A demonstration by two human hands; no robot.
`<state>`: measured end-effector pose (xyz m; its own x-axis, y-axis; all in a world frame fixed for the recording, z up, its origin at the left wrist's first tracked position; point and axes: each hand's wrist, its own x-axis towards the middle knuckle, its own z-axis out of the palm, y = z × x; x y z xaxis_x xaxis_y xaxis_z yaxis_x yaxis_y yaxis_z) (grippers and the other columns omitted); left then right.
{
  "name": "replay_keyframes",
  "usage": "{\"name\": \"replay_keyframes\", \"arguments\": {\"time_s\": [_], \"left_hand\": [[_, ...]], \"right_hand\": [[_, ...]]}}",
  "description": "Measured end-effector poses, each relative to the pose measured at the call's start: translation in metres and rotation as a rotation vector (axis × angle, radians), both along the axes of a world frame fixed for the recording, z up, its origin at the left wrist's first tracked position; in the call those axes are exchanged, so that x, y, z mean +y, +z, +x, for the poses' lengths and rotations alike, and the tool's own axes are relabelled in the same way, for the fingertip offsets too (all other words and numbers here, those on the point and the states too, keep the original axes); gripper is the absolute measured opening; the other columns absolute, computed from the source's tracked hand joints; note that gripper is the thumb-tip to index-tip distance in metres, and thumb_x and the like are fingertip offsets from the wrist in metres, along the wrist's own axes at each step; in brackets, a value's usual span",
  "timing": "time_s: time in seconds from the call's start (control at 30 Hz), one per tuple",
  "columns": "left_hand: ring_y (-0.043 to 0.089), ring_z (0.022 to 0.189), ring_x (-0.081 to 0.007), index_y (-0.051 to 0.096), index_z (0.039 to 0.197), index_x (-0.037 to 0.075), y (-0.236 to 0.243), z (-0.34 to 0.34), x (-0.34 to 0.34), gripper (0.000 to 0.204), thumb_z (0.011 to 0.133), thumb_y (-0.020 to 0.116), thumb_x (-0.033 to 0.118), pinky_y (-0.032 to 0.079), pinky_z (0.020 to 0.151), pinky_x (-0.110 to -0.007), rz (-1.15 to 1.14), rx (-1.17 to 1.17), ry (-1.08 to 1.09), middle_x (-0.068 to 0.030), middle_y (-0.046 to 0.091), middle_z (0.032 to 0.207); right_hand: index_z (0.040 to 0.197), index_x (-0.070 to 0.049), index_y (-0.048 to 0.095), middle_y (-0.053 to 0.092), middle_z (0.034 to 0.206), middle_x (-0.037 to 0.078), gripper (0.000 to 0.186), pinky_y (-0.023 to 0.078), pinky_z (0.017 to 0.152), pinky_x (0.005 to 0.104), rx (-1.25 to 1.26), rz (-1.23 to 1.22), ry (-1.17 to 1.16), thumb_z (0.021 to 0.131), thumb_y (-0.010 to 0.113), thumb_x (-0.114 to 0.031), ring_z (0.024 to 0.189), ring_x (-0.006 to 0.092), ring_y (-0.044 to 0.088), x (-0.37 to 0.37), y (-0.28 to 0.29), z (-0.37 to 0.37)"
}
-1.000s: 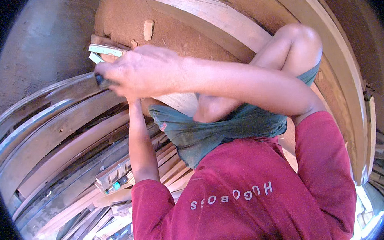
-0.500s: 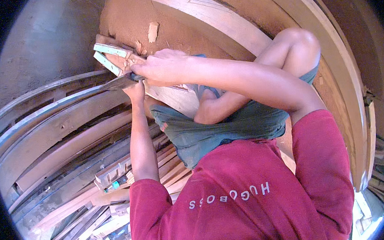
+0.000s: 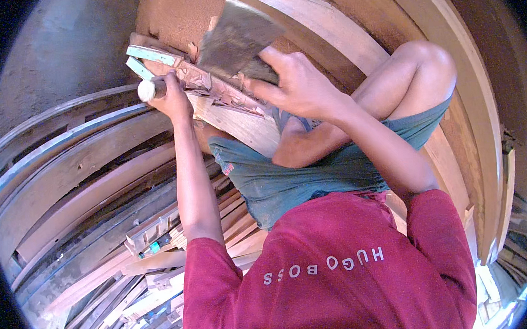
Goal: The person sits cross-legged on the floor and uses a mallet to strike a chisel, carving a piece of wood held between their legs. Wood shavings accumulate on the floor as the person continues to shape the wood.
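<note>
My right hand is closed round the dark handle of a broad, square-bladed cleaver, its blade raised and slightly blurred. Under the blade lies a long piece of wood with a rough, hollowed reddish face, chips along it and mint-coloured edges at its far left end. Against that end, my left hand grips a short tool handle with a round pale tip; the rest of that tool is hidden. A pale plank sits beside the wood, close to my folded legs.
Long curved boards are stacked on the left, with loose wood strips lower down. A bottle with a teal band lies among them. Wide curved planks run along the right, above a dusty brown floor.
The cleaver, earlier pointing left beside both hands, is now raised in my right hand, which has moved right. My left hand has moved up and left, and now grips the pale-tipped handle.
</note>
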<state>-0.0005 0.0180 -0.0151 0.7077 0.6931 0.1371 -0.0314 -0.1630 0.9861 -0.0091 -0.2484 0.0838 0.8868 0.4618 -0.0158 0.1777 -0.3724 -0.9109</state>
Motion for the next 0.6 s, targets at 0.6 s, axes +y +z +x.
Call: {"name": "replay_keyframes", "arguments": {"time_s": [0.6], "left_hand": [[0.054, 0.053, -0.0099, 0.057, 0.068, 0.003, -0.001, -0.009, 0.018, 0.014, 0.078, 0.067, 0.004, 0.043, 0.051, -0.026, 0.186, 0.067, -0.165, -0.0014, 0.057, 0.059]], "right_hand": [[0.109, 0.003, 0.059, 0.066, 0.089, 0.025, 0.041, 0.050, 0.077, 0.0436, 0.010, -0.031, 0.000, 0.084, 0.066, -0.029, 0.087, 0.0402, 0.065, 0.004, -0.002, -0.006]]}}
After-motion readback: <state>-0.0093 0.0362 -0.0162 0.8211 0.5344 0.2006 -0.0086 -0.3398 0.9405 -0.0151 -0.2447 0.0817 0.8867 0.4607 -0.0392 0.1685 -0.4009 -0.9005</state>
